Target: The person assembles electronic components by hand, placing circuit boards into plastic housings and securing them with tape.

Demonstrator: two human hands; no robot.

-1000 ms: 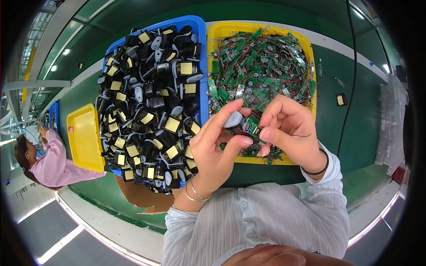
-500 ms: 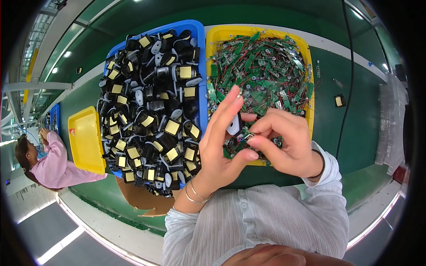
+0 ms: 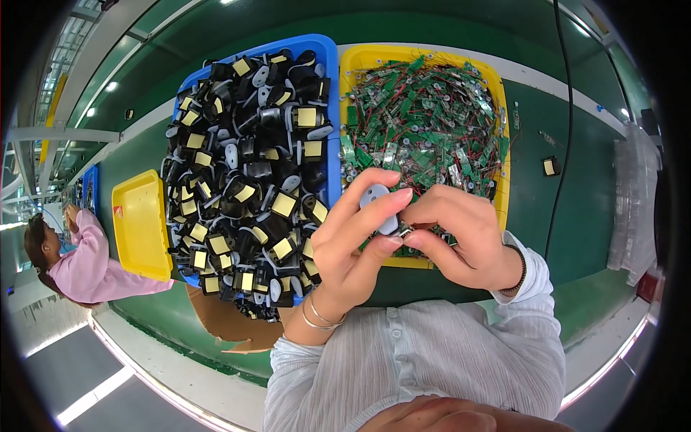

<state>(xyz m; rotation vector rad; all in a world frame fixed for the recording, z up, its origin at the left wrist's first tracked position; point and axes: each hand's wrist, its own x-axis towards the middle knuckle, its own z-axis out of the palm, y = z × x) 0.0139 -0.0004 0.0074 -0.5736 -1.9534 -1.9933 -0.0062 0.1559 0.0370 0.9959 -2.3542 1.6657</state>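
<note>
My left hand [image 3: 354,253] is closed around a black plastic housing with a light grey oval end piece [image 3: 389,226]; the fingers cover most of it. Between the thumb and forefinger of my right hand [image 3: 464,229] is a small circuit board [image 3: 404,232], held against the housing. Where the two parts meet is too small to make out. Below and left of my hands, many similar black housings [image 3: 255,171] with pale yellow pads fill a blue tray [image 3: 333,93]. Green circuit boards [image 3: 425,122] with red wires are heaped in a yellow tray [image 3: 348,56] just beyond my hands.
A second yellow tray [image 3: 139,227] stands at the left, by a co-worker in a pink top [image 3: 90,263]. One loose housing [image 3: 551,166] lies on the green table at the right, near a black cable [image 3: 560,151]. A cardboard box [image 3: 234,324] sits below the blue tray.
My left fingers have curled down over the housing, and its grey oval piece has turned toward view. My right hand stays pinched on the circuit board, close to the left thumb.
</note>
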